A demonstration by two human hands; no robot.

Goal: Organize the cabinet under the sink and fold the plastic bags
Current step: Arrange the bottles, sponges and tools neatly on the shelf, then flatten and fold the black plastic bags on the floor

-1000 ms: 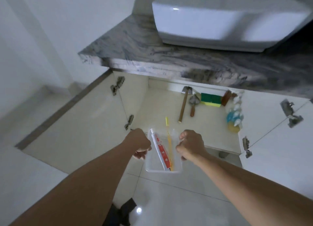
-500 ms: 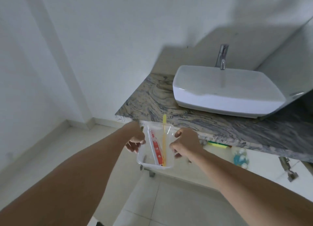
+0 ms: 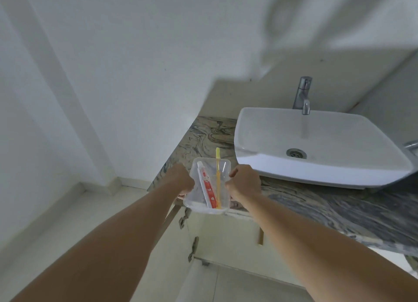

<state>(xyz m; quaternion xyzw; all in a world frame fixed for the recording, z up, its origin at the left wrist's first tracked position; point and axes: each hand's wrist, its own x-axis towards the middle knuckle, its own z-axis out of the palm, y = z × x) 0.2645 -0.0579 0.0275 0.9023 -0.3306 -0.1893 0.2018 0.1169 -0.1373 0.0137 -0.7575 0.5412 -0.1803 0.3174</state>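
Both arms reach forward at table height. The left hand (image 3: 181, 180) grips the left rim of a clear tray (image 3: 222, 169), fingers curled under the edge; the right hand (image 3: 244, 183) grips the right rim the same way, thumb on top. The tray is held over the front left corner of the table (image 3: 316, 206), its near end past the table's edge; whether its base touches the marbled top cannot be told. Inside the tray lie two items lengthwise: a red-and-white tube (image 3: 206, 185) left of centre, and a yellow toothbrush (image 3: 218, 175) just right of it, the brush's far end sticking out beyond the tray's far rim. A white basin (image 3: 321, 147) sits on the table to the right of the tray, near but apart from it, with a drain (image 3: 296, 153) at its centre. A chrome tap (image 3: 303, 95) stands behind the basin. Below the table, the cabinet (image 3: 226, 236) stands open: a door (image 3: 172, 213) is swung out on the left with hinges (image 3: 183, 219) showing on the frame. Cabinet contents are not visible from here. White wall (image 3: 124, 75) behind, pale floor tiles (image 3: 67, 222) below.
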